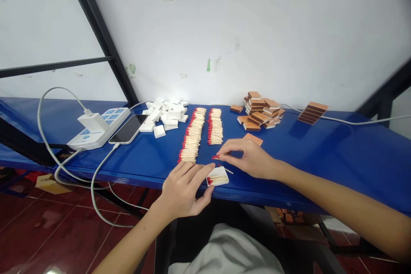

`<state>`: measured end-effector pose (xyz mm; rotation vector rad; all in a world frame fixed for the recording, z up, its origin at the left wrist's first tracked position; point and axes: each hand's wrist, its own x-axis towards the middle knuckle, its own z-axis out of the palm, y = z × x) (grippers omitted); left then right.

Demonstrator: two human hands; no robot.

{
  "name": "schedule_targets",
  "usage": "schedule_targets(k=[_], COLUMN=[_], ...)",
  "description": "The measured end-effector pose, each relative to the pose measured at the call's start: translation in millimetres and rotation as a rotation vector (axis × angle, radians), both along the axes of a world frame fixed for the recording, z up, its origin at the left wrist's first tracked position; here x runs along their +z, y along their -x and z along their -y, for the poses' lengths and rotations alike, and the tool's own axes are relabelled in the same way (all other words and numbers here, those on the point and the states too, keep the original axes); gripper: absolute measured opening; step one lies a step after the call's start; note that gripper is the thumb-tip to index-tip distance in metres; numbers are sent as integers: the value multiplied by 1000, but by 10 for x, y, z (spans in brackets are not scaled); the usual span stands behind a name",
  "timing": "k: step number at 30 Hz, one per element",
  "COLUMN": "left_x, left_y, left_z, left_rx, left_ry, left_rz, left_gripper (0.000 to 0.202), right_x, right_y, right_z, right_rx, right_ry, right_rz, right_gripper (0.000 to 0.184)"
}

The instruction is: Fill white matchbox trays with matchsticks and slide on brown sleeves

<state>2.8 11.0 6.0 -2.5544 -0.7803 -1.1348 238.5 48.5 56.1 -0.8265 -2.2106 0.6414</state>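
My left hand point(187, 188) grips the left end of a small white matchbox tray point(226, 178) between thumb and fingers, at the front edge of the table. Several red-tipped matches point(217, 179) lie inside it. Just above and to the right, my right hand point(252, 158) pinches a few matches point(217, 157), their red heads pointing left. One loose match point(228, 171) rests behind the tray. Beyond my hands, two long rows of matches stretch back: a longer left row point(193, 135) and a shorter right row point(215, 126), heads to the left.
White trays point(167, 115) are heaped at the back left, brown matchbox sleeves point(260, 111) at the back right. A flat stack of brown sleeves point(313, 112) stands farther right. A phone point(128, 129), a power strip point(99, 129) and white cables occupy the left side.
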Motion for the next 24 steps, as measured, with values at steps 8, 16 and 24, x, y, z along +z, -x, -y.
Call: schedule_targets(k=[8, 16, 24], left_x=[1, 6, -3], left_y=[-4, -6, 4], left_z=[-4, 5, 8], left_rx=[-3, 8, 9], left_ry=[-1, 5, 3], left_rz=[24, 6, -5], left_gripper=[49, 47, 47], right_x=[-21, -111, -96], right_y=[51, 98, 99], right_z=[116, 124, 130], right_rx=[206, 220, 217], right_ry=[-143, -266, -295], right_rz=[77, 126, 148], right_gripper=[14, 16, 13])
